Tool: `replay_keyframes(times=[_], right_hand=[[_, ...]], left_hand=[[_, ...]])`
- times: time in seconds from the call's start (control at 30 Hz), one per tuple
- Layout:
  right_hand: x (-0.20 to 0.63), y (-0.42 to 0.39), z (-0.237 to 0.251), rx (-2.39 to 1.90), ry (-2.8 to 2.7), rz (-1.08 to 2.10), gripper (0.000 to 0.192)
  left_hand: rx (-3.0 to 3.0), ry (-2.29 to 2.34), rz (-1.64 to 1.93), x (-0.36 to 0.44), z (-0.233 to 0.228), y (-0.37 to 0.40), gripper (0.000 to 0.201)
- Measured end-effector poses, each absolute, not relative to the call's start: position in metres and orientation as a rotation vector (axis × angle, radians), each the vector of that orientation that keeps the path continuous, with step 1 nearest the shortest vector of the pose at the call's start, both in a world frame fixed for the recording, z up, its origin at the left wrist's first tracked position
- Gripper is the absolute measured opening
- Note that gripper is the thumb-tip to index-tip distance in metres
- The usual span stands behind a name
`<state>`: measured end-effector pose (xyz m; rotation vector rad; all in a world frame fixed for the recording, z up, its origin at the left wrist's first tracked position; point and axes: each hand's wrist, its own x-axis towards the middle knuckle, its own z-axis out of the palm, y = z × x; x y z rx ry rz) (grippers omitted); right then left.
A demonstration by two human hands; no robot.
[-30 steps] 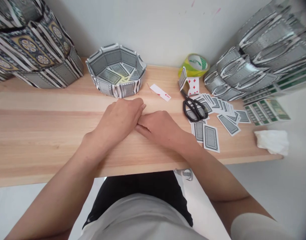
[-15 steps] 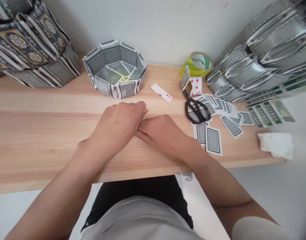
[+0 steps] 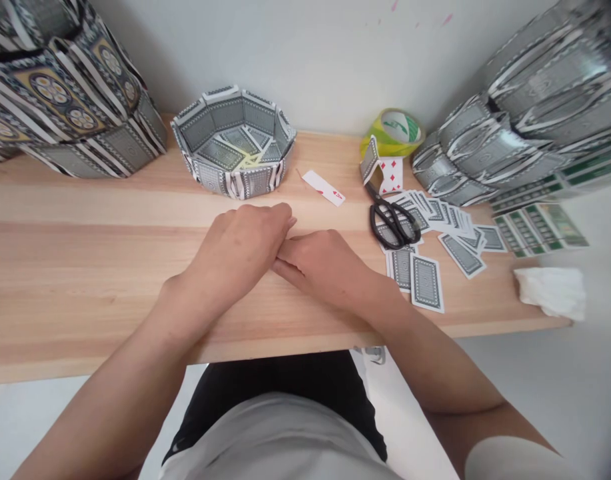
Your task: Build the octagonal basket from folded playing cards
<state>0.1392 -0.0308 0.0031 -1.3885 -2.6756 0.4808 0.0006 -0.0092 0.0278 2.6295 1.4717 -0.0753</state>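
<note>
My left hand (image 3: 242, 243) lies closed on the wooden table, its knuckles up and fingertips mostly hidden under it. Against it rests my right hand (image 3: 328, 263), also closed, with its fingertips tucked toward the left palm. The two hands touch, and no object shows in them. Just beyond them is a cut strip of playing card (image 3: 324, 187) with red print. Behind my left hand stands a low many-sided basket (image 3: 235, 183) made of folded grey cards. To the right of my right hand lie black-handled scissors (image 3: 395, 225), resting on scattered playing cards (image 3: 427, 283).
A roll of yellow-green tape (image 3: 395, 133) stands near the wall beside a folded card (image 3: 392, 175). Tall card-built containers rise at the left (image 3: 80, 113) and right (image 3: 505, 133). A white tissue (image 3: 552, 290) sits at the table's (image 3: 85, 293) right end.
The view has shifted very slightly. My hands and the objects on the table stay in place.
</note>
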Motion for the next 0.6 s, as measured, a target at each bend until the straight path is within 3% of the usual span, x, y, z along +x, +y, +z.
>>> replay_keyframes(times=[0.6], right_hand=[[0.1398,-0.0321,0.0059,-1.390,-2.650,0.561,0.029]], left_hand=[[2.617,1.466,-0.096,-0.0005,0.0262,-0.0102,0.025]])
